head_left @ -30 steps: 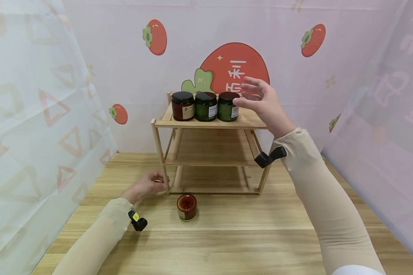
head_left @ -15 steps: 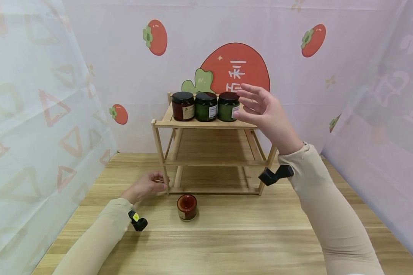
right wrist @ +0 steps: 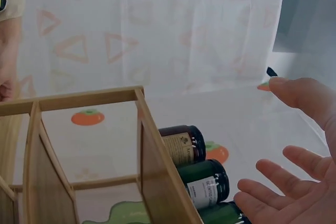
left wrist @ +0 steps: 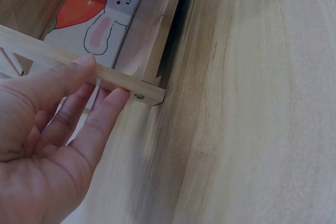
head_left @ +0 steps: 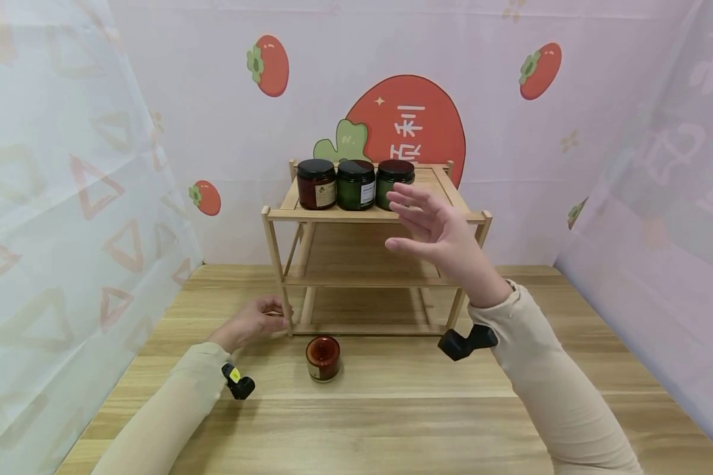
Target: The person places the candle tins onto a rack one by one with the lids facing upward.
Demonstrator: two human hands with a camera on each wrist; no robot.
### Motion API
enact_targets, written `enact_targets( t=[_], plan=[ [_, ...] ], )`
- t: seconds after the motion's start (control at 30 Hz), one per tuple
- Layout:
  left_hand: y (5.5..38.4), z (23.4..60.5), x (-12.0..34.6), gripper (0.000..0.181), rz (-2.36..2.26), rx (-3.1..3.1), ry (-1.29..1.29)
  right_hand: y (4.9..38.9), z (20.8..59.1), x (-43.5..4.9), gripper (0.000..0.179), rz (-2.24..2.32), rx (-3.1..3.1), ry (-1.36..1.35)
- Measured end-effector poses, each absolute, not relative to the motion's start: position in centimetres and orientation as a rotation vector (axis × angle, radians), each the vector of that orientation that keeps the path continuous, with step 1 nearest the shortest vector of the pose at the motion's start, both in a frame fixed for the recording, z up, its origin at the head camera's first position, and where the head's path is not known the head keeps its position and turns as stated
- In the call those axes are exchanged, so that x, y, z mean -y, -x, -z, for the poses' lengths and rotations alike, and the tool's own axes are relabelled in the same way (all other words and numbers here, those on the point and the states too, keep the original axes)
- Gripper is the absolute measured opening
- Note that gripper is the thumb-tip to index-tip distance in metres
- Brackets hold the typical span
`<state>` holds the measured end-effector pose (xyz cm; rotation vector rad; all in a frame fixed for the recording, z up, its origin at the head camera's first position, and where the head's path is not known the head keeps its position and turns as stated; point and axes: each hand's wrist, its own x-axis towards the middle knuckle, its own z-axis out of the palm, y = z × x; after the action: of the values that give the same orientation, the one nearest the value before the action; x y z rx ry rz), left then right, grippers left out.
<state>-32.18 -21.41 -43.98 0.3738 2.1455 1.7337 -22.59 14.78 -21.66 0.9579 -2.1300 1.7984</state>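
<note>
My left hand (head_left: 252, 323) pinches the front left leg of a three-tier wooden shelf rack (head_left: 375, 282) near its foot, thumb on one side and fingertips on the other (left wrist: 58, 129). In front of the top shelf, my right hand (head_left: 442, 241) hovers with fingers spread and nothing held. It partly covers the right green jar (head_left: 395, 170). Beside that jar stand another green jar (head_left: 355, 186) and an amber jar (head_left: 316, 185), all black-lidded, in a row on the top shelf. A smaller reddish-brown glass jar (head_left: 323, 359) stands on the table before the rack.
The wooden table (head_left: 392, 429) stretches in front of the rack and to both sides. A fabric backdrop (head_left: 214, 119) with printed persimmons hangs behind, with cloth walls left and right. The two lower shelves (head_left: 368, 254) bear no jars.
My right hand has come down and toward me from beside the right green jar, uncovering the rack's top right corner. The left hand and all the jars stay where they were.
</note>
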Motion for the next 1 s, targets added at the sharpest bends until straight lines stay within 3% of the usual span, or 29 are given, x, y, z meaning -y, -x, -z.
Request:
enact_targets(
  t=[1.0],
  plan=[
    [32.2,44.2,21.3,0.028,-1.779,-2.115,-0.353,21.8,34.2,-11.3,0.056,-1.966,2.293,-1.025]
  ],
)
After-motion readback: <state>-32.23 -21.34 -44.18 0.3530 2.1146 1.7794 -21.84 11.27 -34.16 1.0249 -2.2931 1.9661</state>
